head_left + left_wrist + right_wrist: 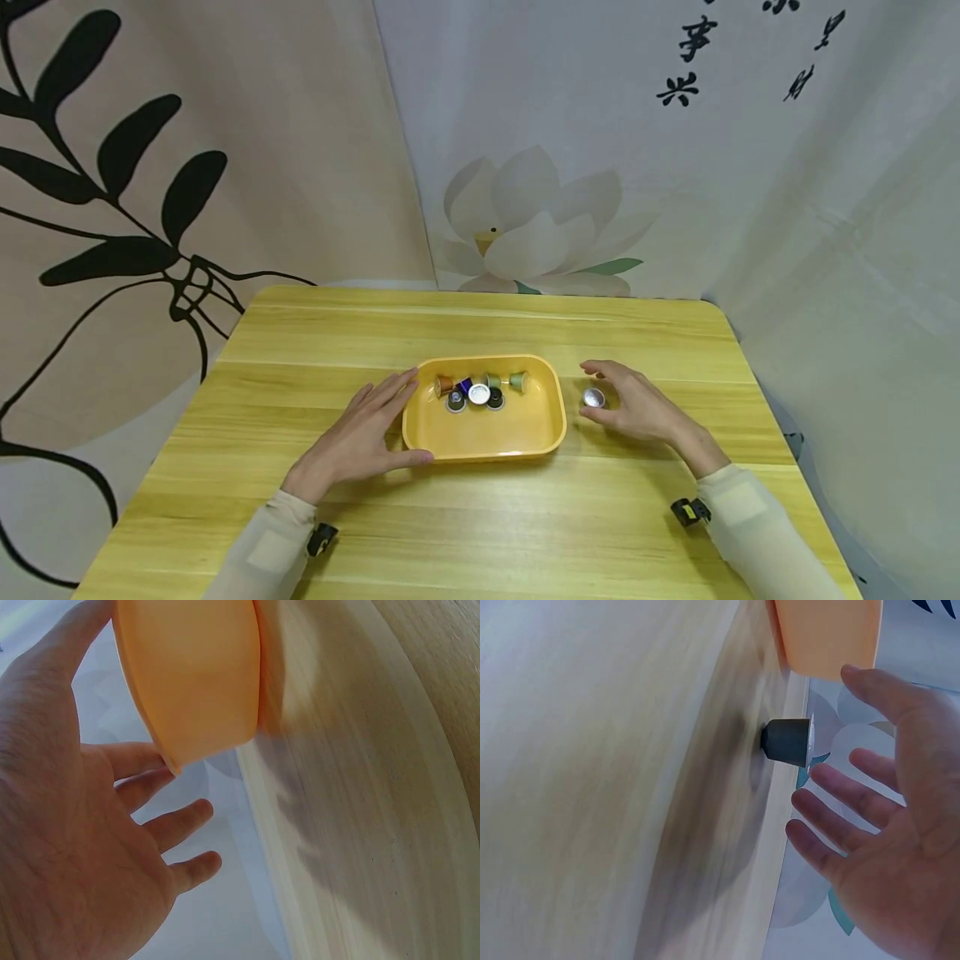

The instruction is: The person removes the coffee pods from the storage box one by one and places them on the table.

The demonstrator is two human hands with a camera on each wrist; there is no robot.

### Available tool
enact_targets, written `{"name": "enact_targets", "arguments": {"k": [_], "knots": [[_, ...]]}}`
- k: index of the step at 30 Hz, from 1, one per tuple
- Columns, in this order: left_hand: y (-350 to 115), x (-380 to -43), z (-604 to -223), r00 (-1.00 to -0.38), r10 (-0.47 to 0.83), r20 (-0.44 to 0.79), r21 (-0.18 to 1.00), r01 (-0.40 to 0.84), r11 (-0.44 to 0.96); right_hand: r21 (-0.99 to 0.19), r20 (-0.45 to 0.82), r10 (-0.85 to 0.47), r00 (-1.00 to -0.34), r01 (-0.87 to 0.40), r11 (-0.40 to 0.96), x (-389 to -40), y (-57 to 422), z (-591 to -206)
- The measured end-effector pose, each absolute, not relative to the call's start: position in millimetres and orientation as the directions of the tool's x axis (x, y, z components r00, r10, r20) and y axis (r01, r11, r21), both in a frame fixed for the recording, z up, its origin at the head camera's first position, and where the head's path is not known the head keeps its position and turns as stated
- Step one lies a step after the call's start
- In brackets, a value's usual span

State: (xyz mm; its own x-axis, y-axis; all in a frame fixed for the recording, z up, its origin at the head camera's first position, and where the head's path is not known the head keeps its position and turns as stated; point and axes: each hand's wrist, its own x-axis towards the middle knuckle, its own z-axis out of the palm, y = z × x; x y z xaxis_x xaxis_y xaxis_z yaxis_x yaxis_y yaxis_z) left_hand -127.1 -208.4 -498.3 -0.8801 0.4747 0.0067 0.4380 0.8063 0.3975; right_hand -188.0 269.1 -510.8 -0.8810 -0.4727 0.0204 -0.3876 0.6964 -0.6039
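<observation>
A pale cloth backdrop (315, 108) fills the far side, its left part beige with a print of black leaves (127, 150), its whiter part bearing a pale lotus print (555, 233); black brush-style characters (697, 38) run down its upper right, too stylised for me to read surely, the topmost cut by the frame. Before it stands a table (480, 533) with a yellow wood-grain top. On this lies a yellow tray (480, 437), rounded at the corners. Two light sleeves (757, 525) reach in from the near side. The left hand (356, 437) is spread wide at the tray's left end, its fingers nearly straight, fingertips touching the far corner and thumb at the near edge. The right hand (637, 406) is parted, thumb and fingers well separated and bracketing a dark capsule (787, 741); it does not grip it, and whether a fingertip brushes the rim I cannot tell. Near each wrist sits a small black device (690, 511). The dark capsule stands upright on the table just right of the tray, silvery lid upward. Grouped in the tray's farther half are more capsules: a copper one (443, 385), a deep blue one (464, 386), one showing its silver-white lid (478, 394), two blackish ones (495, 398) and two green ones (518, 382), any lettering too small to make out.
</observation>
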Motion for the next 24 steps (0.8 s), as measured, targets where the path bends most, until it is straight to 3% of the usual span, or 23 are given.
{"name": "enact_targets", "arguments": {"k": [24], "knots": [[-206.5,-125.8,-498.1,-0.888,0.46,-0.007,0.408,0.417,0.812,-0.587,0.151,-0.516,-0.843,-0.497,0.64,-188.4,252.8,-501.3]]}}
